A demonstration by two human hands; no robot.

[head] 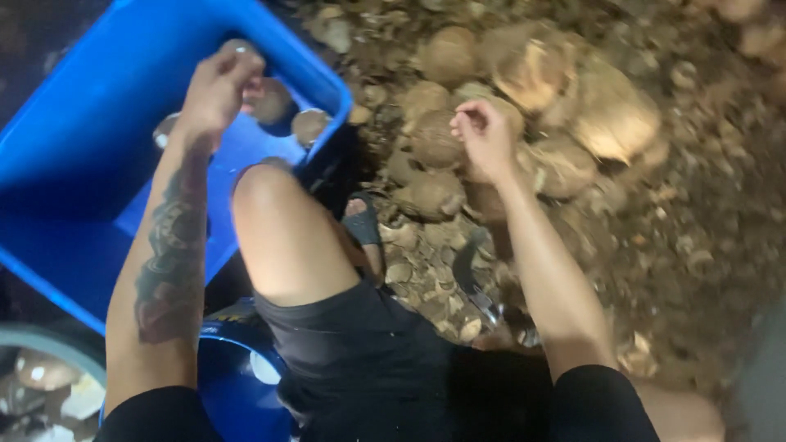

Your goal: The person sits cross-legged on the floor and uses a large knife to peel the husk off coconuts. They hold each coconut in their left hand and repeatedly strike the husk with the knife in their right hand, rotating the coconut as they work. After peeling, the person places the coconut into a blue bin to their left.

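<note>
Left hand [214, 86] is raised over the blue crate [98, 123], fingers curled around a small roundish brown piece at the fingertips, near the crate's right corner; the frame is blurred, so the exact grip is hard to read. Left forearm is tattooed and runs down to the bottom edge of view. Inside the crate, a few round brown shell pieces [309, 124] lie on the floor of it, just beside the right wall, one partly behind the hand. Right hand [483, 135] is out over the pile of husked coconuts [524, 106] on the ground, fingers pinched together and bent inward, resting on or just above one coconut [434, 139]; cannot tell if it actually grips anything. The pile spreads toward the top right of the ground, with loose husk scraps [426, 278] scattered below it. The person's bare knee [278, 221] sits between the two arms, with a foot in a dark sandal [362, 223] just beside the crate's corner. A blue bucket [237, 376] is under the leg near the bottom edge, and a grey-rimmed tub [49, 360] holding pale pieces shows at the bottom left corner.
</note>
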